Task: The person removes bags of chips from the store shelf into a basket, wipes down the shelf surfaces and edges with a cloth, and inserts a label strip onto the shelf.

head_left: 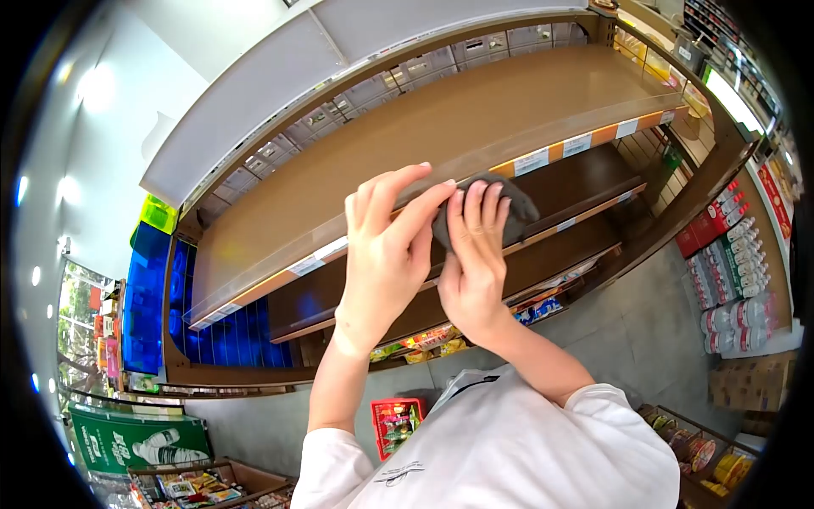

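A dark grey cloth (519, 204) lies bunched under the fingers of my right hand (476, 271), at the front edge of the upper brown shelf (458, 110). My right fingers are curled over it and press it near the clear strip (373, 212) along that edge. Just beside it, my left hand (386, 229) is raised with its fingers apart. One left fingertip comes close to the cloth; whether it touches cannot be made out. Price labels (532, 161) run along the shelf edge. Part of the cloth is hidden behind my right hand.
Lower brown shelves (577, 182) lie beneath, with bagged snacks (441, 339) at the bottom. A red basket (398, 403) holding packets stands on the floor. Bottled drinks (738, 280) are stacked at the right. Blue panels (148, 297) and a green box (140, 437) stand at the left.
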Tool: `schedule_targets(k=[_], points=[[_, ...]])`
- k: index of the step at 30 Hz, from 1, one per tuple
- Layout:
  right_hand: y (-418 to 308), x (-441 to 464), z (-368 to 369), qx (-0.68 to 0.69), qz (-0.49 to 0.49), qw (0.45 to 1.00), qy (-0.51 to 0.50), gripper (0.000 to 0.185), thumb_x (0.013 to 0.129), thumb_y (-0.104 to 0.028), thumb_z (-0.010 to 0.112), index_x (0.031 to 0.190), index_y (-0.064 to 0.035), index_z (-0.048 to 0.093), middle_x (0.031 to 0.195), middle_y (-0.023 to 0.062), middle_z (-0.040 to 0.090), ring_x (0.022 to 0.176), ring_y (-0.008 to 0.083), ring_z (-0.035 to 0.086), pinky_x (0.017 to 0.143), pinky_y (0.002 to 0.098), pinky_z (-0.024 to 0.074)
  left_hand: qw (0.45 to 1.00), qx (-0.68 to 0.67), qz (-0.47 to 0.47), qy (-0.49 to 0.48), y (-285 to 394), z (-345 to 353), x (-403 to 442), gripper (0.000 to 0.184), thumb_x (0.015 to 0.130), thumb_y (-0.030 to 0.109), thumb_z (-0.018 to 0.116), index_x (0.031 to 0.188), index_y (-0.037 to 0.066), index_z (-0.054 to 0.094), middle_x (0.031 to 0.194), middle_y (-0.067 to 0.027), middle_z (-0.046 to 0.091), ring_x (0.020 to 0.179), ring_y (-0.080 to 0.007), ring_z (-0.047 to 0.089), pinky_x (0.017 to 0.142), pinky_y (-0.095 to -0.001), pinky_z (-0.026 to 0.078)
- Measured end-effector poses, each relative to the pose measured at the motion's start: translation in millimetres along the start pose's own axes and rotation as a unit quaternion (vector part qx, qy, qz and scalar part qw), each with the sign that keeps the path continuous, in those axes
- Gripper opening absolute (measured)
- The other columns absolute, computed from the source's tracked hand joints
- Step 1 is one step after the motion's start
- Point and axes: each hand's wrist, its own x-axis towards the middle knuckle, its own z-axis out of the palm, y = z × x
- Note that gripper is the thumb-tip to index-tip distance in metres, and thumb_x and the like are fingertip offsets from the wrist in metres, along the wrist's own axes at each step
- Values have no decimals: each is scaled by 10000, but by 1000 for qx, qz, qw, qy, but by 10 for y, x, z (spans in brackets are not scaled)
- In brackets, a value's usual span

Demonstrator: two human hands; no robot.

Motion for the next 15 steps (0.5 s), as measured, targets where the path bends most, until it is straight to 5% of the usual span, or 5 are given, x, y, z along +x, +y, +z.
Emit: schedule_targets(k=[6,15], points=[[76,86,-123,-73,32,997,25,614,772,160,458,1367,15,495,1474,207,393,1410,384,286,1144,572,161,999,-23,38,11,-90,27,-19,337,772,-39,659,1069,115,697,1169,-67,599,1069,-273,549,892,-377,408],[-125,-72,117,-25,34,999,26,523,840,128,431,1361,81,454,1462,280,357,1405,404,271,1154,510,194,997,-37,57,26,-95,43,-47,379,734,-36,618,1085,94,676,1187,-89,577,1074,-279,532,884,-382,392]])
